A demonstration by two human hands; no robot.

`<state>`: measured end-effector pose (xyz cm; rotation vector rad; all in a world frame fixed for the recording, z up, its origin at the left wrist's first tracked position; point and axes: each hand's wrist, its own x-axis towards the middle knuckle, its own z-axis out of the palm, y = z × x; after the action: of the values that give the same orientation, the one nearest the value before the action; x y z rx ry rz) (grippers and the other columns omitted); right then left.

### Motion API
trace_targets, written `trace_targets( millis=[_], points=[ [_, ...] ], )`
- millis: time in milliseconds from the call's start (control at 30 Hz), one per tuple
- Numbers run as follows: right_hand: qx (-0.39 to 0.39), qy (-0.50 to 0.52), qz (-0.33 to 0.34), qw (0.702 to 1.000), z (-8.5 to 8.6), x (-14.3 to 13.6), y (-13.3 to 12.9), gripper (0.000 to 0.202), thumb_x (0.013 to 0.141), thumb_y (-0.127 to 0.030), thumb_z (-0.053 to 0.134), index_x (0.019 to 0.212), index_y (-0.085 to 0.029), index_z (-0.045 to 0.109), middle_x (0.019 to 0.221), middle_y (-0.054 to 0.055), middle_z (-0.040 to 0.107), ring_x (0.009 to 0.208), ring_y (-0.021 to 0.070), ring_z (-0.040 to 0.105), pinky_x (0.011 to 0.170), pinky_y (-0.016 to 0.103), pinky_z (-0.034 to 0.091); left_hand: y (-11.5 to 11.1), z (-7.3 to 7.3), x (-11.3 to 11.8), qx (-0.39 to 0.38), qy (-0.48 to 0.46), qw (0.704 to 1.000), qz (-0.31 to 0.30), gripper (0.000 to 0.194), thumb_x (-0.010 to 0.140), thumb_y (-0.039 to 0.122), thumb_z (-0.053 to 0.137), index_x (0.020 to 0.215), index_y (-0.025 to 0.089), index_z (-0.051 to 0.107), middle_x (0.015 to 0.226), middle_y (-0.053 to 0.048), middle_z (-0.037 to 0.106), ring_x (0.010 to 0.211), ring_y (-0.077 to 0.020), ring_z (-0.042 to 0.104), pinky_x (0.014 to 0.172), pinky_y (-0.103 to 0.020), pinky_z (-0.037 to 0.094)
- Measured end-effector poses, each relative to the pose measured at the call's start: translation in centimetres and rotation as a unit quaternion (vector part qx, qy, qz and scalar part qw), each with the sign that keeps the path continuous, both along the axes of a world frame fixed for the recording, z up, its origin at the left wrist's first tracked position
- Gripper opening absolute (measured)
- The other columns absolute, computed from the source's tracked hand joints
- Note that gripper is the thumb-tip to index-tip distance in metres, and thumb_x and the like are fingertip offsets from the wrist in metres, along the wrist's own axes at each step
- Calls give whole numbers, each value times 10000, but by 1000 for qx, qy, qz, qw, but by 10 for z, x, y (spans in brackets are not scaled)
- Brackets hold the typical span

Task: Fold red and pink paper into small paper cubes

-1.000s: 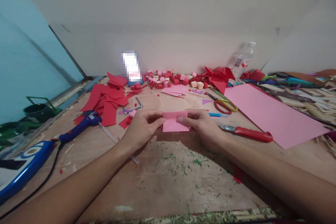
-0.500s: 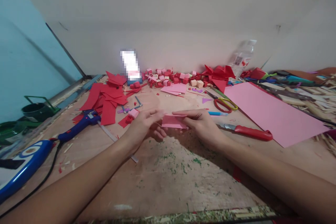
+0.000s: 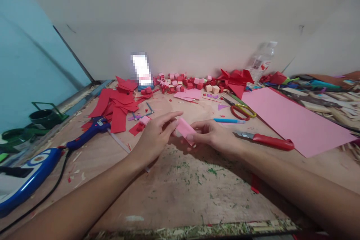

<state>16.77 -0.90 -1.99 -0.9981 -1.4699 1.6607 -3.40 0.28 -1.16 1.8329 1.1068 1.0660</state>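
Between my hands, above the middle of the table, is a small folded piece of pink paper [image 3: 185, 129], tilted down to the right. My left hand [image 3: 158, 134] pinches its upper left end between thumb and fingers. The thumb of my right hand [image 3: 211, 133] presses on its lower right end, with the fingers behind it. A blue pen [image 3: 228, 120] lies just beyond my right hand. To the right of that hand is a red-handled knife [image 3: 270, 141]. Scissors [image 3: 242, 111] with red and yellow handles lie farther back.
Red paper strips [image 3: 119, 107] and a blue glue gun [image 3: 94, 129] lie left. Small red and pink cubes [image 3: 182, 82] line the back, beside a lit phone [image 3: 141, 69]. A large pink sheet [image 3: 295, 120] and a plastic bottle [image 3: 263, 62] are right.
The pink paper has turned from level to slanting down to the right. My right thumb has moved onto its front face, and my left fingers have lifted slightly.
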Motion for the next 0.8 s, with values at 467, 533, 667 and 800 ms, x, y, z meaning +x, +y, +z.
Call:
trace_targets(
  millis=[467, 533, 667, 800],
  points=[
    [11, 5, -22, 1000, -1, -5, -4, 304, 744, -421, 839, 909, -172, 787, 846, 86, 760, 745, 208, 683, 683, 334, 523, 1, 4, 0, -41, -64, 997, -20, 147, 849, 283, 692, 786, 160, 743, 715, -13, 705, 632, -134, 645, 581, -224, 502],
    [50, -19, -23, 998, 1, -4, -4, 333, 768, -465, 811, 910, -165, 787, 858, 82, 750, 741, 198, 646, 673, 322, 504, -1, 4, 0, -15, -39, 999, -28, 137, 852, 267, 686, 799, 159, 750, 731, -18, 717, 662, -139, 655, 604, -227, 506],
    [107, -61, -67, 990, 3, -3, -2, 321, 802, -471, 764, 843, -153, 762, 790, 48, 706, 697, 164, 578, 652, 288, 453, -3, 6, 0, -2, 14, 999, -36, 156, 859, 260, 667, 813, 147, 764, 789, -47, 745, 704, -158, 662, 615, -242, 504],
    [118, -77, -74, 987, 3, -3, -3, 323, 817, -476, 736, 775, -156, 738, 698, 24, 646, 628, 142, 515, 602, 277, 406, -4, 6, 0, -9, 17, 999, -46, 168, 857, 285, 670, 815, 145, 753, 801, -56, 747, 732, -178, 673, 637, -260, 513]
  ],
)
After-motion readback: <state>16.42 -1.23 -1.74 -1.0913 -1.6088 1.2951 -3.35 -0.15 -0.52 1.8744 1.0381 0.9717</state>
